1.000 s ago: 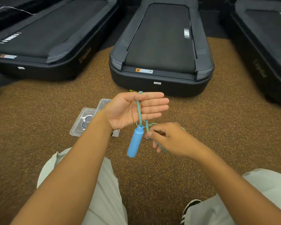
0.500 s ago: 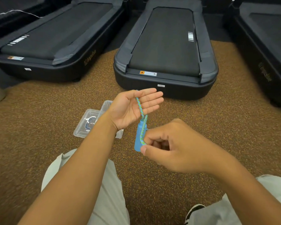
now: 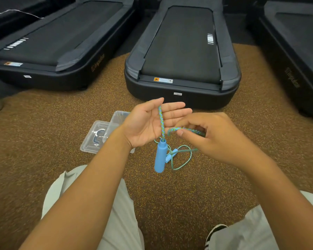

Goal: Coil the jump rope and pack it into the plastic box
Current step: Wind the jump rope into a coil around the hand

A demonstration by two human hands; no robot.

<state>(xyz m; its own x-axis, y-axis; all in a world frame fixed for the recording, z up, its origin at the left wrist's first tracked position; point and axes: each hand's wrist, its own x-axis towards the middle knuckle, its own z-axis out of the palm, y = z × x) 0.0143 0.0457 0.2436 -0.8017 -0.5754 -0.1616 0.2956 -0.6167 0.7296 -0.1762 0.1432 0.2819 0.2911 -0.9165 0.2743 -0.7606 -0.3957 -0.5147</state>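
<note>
Fingers (image 3: pixel 177 110) of the left hand (image 3: pixel 148 123) lie flat and spread, the braided blue-green rope (image 3: pixel 161 121) draped across the palm — one smooth blue cylinder handle (image 3: pixel 159 156) dangles below. Right hand (image 3: pixel 213 136) pinches the rope just beside them. A second handle (image 3: pixel 171 156) lies on speckled brown carpet (image 3: pixel 43 141). One clear box (image 3: pixel 118 117) sits behind the left wrist, its lid (image 3: pixel 96 136) alongside. Three black treadmills — the middle one (image 3: pixel 182 51) straight ahead.

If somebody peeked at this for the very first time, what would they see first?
Probably the bright blue handle dangling in the middle from a blue-green rope that runs up across the open left hand. Just to its right, the right hand pinches another stretch of that rope. Behind them, a big black treadmill fills the top of the picture, and a clear plastic box sits on the brown carpet by the left wrist.
</note>
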